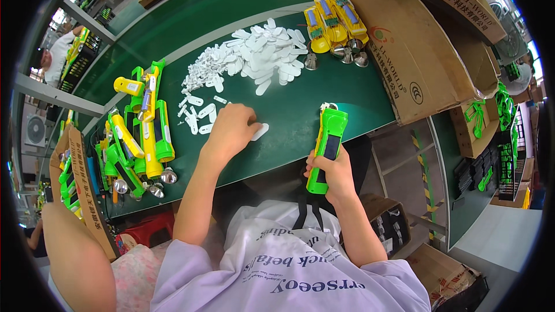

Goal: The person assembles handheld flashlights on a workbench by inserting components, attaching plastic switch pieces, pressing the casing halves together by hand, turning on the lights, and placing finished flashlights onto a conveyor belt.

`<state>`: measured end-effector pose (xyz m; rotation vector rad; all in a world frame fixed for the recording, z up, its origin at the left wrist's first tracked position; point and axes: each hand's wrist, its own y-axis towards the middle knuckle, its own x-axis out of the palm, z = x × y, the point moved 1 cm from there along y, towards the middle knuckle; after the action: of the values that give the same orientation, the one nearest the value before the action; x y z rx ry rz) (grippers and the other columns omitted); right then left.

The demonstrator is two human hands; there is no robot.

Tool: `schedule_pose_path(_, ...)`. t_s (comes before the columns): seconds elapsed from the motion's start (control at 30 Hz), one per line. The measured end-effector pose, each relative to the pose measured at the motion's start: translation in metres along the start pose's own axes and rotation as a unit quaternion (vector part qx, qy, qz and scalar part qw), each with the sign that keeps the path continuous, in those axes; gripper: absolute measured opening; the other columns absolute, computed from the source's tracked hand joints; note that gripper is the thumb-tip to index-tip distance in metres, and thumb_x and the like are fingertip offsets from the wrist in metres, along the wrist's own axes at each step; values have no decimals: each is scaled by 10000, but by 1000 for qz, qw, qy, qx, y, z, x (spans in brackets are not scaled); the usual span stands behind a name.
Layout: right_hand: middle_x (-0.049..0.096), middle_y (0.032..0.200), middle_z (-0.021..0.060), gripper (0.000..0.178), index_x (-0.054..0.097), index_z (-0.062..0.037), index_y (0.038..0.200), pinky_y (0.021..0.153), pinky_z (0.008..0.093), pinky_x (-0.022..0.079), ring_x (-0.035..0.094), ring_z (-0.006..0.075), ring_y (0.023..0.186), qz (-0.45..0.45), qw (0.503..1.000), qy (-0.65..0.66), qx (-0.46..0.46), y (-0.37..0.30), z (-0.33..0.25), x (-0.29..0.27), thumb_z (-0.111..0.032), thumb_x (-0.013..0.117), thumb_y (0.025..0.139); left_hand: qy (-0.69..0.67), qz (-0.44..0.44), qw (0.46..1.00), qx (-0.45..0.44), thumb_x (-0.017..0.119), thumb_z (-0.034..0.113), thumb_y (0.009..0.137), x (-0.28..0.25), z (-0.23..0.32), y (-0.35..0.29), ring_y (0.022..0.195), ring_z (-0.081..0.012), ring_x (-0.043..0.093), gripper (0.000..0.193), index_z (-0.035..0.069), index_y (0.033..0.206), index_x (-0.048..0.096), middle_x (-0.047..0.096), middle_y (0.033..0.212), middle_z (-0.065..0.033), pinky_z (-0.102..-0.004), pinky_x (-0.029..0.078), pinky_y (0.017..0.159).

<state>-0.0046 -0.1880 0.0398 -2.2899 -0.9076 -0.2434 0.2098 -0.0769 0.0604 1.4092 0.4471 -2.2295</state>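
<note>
My right hand [335,172] is wrapped round the lower part of a green and yellow flashlight [332,133], which has a dark rectangular panel on its side. Its head points toward the far side of the table, and a pale glow falls on the green surface beside it. My left hand [231,130] is over the table with its fingers curled in, pinching a white oval plastic piece [261,132] at the fingertips. Just beyond that hand lie small loose white parts [199,112], and behind them a large heap of white oval pieces [266,52].
Several green and yellow flashlights [151,138] with silver reflectors lie piled at the left. Opened yellow housings [332,23] with batteries and reflectors sit at the back right. A large cardboard box [399,63] borders the right side. Another person's bare limb [78,254] is at lower left.
</note>
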Motion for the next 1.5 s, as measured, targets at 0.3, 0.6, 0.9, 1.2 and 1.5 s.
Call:
schedule_pose_path(0.3, 593, 843, 74, 396, 485, -29, 1084, 633, 341, 551, 623, 176, 719, -29, 999, -17, -3, -6, -2, 6, 56, 627, 724, 69, -109, 991, 46, 663, 14, 708, 8, 22, -6, 872, -391, 612, 328, 8, 1022, 570, 586, 870, -193, -461, 497, 785)
schedule_pose_path(0.6, 590, 887, 79, 504, 490, -35, 1170, 643, 328, 556, 626, 165, 736, -68, 997, -22, 13, -7, 3, 4, 88, 645, 707, -627, -138, 767, 11, 732, 5, 772, 27, 43, -27, 803, -71, 586, 320, 33, 1019, 531, 561, 881, -14, -225, 516, 746)
schedule_pose_path(0.9, 570, 917, 62, 583, 494, -51, 1236, 651, 307, 560, 610, 141, 793, -93, 995, -41, 2, -6, 9, 9, 74, 655, 690, -586, -67, 807, -7, 698, -41, 807, 40, 52, -39, 819, -96, 644, 306, 7, 1062, 536, 612, 930, -75, -228, 544, 724)
schedule_pose_path(1.2, 587, 875, 46, 555, 509, -51, 1203, 622, 298, 557, 616, 124, 733, -94, 995, -34, -20, -5, 10, 7, 72, 636, 676, -401, 66, 914, 16, 670, -26, 862, 38, 79, -58, 743, -139, 676, 152, -62, 1010, 673, 678, 819, -101, -263, 545, 668)
schedule_pose_path(1.5, 591, 835, 48, 499, 497, -20, 1162, 573, 275, 524, 606, 120, 650, -101, 987, -122, -30, -11, 5, 19, 48, 666, 697, -535, 111, 834, -80, 709, 95, 862, 61, 74, -58, 637, -124, 631, 180, -29, 989, 683, 648, 743, -82, -241, 483, 566)
